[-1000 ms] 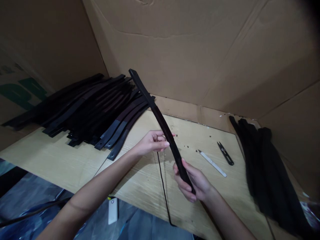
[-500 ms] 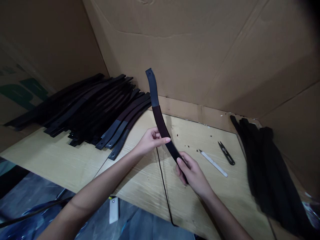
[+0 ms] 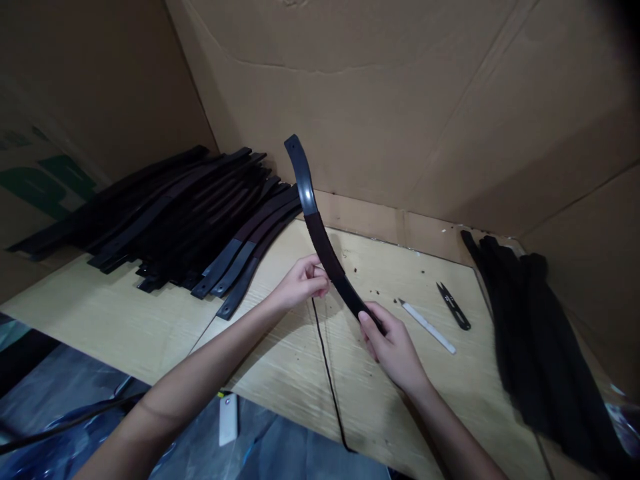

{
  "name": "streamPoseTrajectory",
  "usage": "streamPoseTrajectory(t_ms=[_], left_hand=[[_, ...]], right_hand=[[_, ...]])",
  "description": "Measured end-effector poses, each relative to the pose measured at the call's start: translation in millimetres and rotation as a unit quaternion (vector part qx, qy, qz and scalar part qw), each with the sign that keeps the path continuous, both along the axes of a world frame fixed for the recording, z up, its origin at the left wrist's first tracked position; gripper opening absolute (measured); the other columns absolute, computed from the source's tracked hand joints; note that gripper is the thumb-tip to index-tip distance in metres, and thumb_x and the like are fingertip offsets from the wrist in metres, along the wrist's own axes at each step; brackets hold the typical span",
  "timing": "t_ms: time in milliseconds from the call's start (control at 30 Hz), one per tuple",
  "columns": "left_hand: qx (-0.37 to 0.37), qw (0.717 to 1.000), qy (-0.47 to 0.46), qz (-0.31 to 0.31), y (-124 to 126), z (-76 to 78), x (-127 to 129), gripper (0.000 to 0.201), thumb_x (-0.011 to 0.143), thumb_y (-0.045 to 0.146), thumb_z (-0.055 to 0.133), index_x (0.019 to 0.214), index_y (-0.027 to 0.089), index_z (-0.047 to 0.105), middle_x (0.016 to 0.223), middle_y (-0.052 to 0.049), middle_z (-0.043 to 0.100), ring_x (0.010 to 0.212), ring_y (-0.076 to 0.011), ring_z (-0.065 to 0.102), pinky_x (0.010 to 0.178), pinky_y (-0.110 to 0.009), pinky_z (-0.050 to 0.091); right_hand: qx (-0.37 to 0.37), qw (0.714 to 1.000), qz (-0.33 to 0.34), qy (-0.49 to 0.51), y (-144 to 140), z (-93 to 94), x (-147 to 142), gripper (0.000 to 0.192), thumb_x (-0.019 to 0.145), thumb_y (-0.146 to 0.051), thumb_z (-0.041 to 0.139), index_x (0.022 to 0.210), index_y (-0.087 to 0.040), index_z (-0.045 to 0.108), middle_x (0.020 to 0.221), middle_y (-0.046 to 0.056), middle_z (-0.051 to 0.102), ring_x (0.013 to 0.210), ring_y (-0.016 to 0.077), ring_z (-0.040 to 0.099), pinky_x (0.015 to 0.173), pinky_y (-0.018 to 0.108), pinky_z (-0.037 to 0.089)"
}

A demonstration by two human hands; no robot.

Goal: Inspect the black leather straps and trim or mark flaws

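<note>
A long curved black strap [image 3: 320, 237] rises from my hands above the wooden table [image 3: 150, 320], its grey upper end with a small hole pointing up. My right hand [image 3: 393, 347] grips the strap's lower end. My left hand [image 3: 300, 283] pinches the strap at its middle, and a thin black cord [image 3: 327, 373] hangs from there over the table's front edge.
A pile of similar black straps [image 3: 175, 213] lies at the back left. Black fabric strips [image 3: 535, 340] lie at the right. Small thread snips [image 3: 453, 307] and a white stick [image 3: 427, 327] lie right of my hands. Cardboard walls [image 3: 400, 100] surround the table. A white phone [image 3: 227, 419] lies below.
The strap has turned so that its grey face shows and its upper end has swung right. My right hand has slid along the strap's lower end toward the middle.
</note>
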State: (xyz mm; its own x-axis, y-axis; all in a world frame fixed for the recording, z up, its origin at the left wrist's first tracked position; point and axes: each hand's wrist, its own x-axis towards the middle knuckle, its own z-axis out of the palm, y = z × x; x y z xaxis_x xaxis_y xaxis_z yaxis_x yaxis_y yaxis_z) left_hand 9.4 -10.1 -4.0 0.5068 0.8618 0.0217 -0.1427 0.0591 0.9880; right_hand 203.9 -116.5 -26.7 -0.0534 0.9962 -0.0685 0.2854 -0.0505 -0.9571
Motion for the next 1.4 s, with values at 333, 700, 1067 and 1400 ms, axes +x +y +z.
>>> streamPoseTrajectory(t_ms=[333,700,1067,1400], left_hand=[[0.046,0.998,0.047,-0.005,2,0.7,0,0.019,0.062,0.012,0.052,0.08,0.013,0.058,0.052,0.006,0.052,0.046,-0.0071,0.045,0.048,-0.02,0.032],[0.009,0.997,0.022,-0.068,2,6.7,-4,0.022,0.078,0.021,0.064,0.098,0.011,0.062,0.059,0.003,0.052,0.049,-0.007,0.041,0.046,-0.02,0.027],[0.014,0.994,-0.037,-0.103,0,4.6,-5,0.033,0.081,0.036,0.07,0.103,0.013,0.061,0.055,0.006,0.047,0.045,-0.0053,0.032,0.042,-0.019,0.02],[0.058,0.997,0.038,-0.014,-1,3.4,0,0.032,0.08,0.041,0.069,0.089,0.013,0.06,0.052,0.008,0.039,0.043,-0.0048,0.03,0.041,-0.018,0.022]], right_hand=[[-0.015,0.999,0.014,0.043,2,6.4,-1,0.033,0.094,-0.048,0.052,0.096,-0.015,0.06,0.058,-0.006,0.042,0.04,0.0062,0.036,0.037,0.019,0.024],[-0.126,0.962,0.04,0.239,3,11.1,1,0.033,0.088,-0.049,0.062,0.087,-0.017,0.054,0.054,-0.007,0.048,0.03,0.0027,0.033,0.029,0.013,0.024],[-0.232,0.878,0.143,0.395,-2,16.0,-5,0.035,0.092,-0.049,0.056,0.104,-0.016,0.058,0.049,-0.009,0.045,0.028,0.0039,0.03,0.027,0.014,0.034],[-0.106,0.971,0.042,0.21,-2,9.4,-13,0.038,0.092,-0.058,0.05,0.099,-0.021,0.048,0.064,-0.006,0.055,0.033,0.0056,0.042,0.032,0.015,0.03]])
